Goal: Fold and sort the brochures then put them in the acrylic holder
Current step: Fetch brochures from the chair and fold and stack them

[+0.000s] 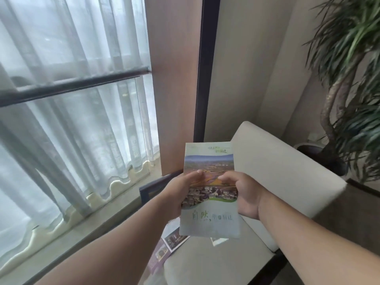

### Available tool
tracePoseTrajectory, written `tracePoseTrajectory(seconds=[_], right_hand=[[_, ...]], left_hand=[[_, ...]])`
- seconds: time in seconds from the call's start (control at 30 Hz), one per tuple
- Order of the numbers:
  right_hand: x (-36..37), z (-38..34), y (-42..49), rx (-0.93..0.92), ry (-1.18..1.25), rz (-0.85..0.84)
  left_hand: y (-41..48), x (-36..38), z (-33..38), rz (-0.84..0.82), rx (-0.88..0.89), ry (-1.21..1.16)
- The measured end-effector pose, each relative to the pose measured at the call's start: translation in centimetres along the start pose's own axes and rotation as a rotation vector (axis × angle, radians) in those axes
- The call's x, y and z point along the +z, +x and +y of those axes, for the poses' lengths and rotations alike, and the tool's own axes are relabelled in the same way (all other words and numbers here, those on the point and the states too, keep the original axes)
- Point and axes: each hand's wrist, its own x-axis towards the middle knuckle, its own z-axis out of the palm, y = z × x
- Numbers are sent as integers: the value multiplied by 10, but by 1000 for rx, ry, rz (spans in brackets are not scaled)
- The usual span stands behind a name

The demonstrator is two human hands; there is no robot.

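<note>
A folded brochure [209,219] with a landscape photo and green lettering is held upright in front of me, above a chair seat. My left hand [181,192] grips its left edge, thumb on the cover. My right hand [244,194] grips its right edge, thumb also on the front. Below it, more brochures [170,241] lie spread on the seat, partly hidden by the held one and my left arm. A corner of another sheet [219,241] peeks out under the brochure's lower edge. No acrylic holder is visible.
A cream upholstered chair [287,167] with a dark frame stands below and to the right. Sheer curtains [72,99] cover a tall window on the left. A potted plant [349,79] stands at the right, behind the chair. A wooden wall panel [174,68] rises ahead.
</note>
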Motion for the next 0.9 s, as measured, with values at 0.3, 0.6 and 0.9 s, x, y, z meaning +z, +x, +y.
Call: tracePoseTrajectory(seconds=[0.3, 0.6, 0.9], right_hand=[[71, 16, -23, -168, -175, 262], [128, 10, -30, -194, -131, 134], [165, 11, -25, -268, -237, -56]], left_hand=[[-77, -36, -1, 143, 222, -47], [-135, -65, 9, 396, 403, 104], [-170, -78, -4, 574, 406, 1]])
